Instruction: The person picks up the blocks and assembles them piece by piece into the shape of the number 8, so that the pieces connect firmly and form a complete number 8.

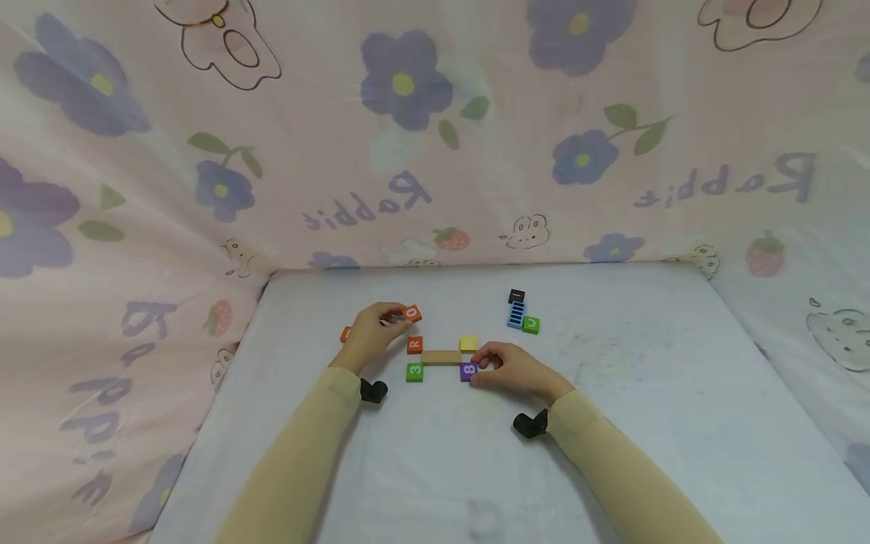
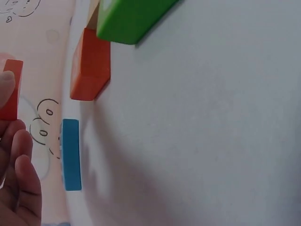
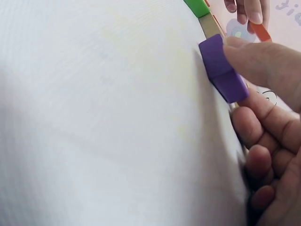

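Note:
My left hand [image 1: 370,332] pinches an orange block [image 1: 411,313] marked with a white O or 0, lifted off the table in the left wrist view. Between thumb and fingers, my right hand [image 1: 513,368] holds the purple block [image 1: 468,371] marked 8, which sits at the near right end of a plain wooden strip [image 1: 442,358]. A yellow block [image 1: 468,344] lies at the strip's far right end. At its left end are an orange R block [image 1: 414,345] and a green 3 block [image 1: 414,372]. A blue block [image 2: 71,155] lies near the left hand, mostly hidden in the head view.
Another orange block [image 1: 346,334] is partly hidden behind the left hand. Farther back on the right lie a black block [image 1: 516,296], a blue striped block [image 1: 516,314] and a green block [image 1: 532,325]. Printed cloth walls [image 1: 476,189] border the white table [image 1: 646,423].

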The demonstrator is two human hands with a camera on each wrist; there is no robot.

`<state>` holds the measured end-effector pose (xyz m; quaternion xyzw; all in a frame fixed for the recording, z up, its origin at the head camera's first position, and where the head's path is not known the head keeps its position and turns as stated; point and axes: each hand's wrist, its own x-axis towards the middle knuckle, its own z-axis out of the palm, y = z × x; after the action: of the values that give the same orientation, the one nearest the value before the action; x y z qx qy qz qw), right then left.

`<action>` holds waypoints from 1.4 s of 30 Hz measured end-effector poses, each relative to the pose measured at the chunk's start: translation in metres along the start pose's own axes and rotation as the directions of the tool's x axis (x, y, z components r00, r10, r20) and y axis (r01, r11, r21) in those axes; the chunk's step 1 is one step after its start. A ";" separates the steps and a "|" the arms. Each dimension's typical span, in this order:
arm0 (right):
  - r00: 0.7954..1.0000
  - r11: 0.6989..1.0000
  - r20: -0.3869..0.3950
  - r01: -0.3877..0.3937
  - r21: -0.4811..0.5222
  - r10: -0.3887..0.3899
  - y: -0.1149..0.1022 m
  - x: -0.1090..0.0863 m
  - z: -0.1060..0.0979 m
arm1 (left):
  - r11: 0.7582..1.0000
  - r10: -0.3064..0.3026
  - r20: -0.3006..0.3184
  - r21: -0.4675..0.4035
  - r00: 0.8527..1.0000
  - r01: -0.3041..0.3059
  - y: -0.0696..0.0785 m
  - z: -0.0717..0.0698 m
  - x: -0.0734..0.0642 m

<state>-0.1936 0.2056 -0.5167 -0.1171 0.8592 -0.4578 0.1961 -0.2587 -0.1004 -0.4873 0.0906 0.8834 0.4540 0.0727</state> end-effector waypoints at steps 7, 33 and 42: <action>1.000 1.000 0.003 0.004 -0.004 -0.004 -0.002 0.000 0.002 | 0.993 -0.030 0.048 0.118 0.998 0.024 -0.001 0.004 0.003; 0.999 0.998 0.019 -0.049 0.037 0.049 -0.002 0.000 -0.001 | 0.983 -0.095 0.144 0.172 0.985 0.070 -0.014 0.007 0.014; 1.000 0.999 0.009 -0.019 0.041 0.019 -0.002 -0.001 0.000 | 0.985 -0.095 0.156 0.155 0.983 0.071 -0.013 0.009 0.014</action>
<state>-0.1927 0.2049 -0.5153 -0.1069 0.8499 -0.4728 0.2067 -0.2718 -0.0976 -0.5037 0.0955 0.9089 0.3745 0.1565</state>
